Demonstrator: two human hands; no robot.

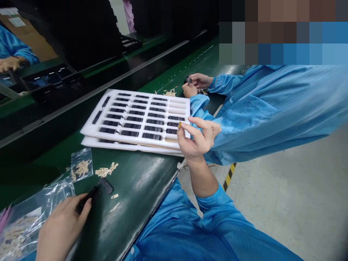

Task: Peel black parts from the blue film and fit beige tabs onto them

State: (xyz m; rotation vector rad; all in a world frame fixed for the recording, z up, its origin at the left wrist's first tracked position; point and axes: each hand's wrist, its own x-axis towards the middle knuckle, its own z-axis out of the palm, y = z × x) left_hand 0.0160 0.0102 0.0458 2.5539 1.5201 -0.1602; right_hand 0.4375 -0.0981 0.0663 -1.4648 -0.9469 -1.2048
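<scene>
left hand [62, 228]: closed around black plastic part [87, 198], on green conveyor belt [141, 185] | right hand [197, 139]: thumb and fingertips pinching small amber piece [179, 124] (too small to identify), at corner of white foam tray [89, 128]

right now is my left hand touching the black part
Touching: the head view shows the left hand closed around the black part, holding it against the palm side.
</scene>
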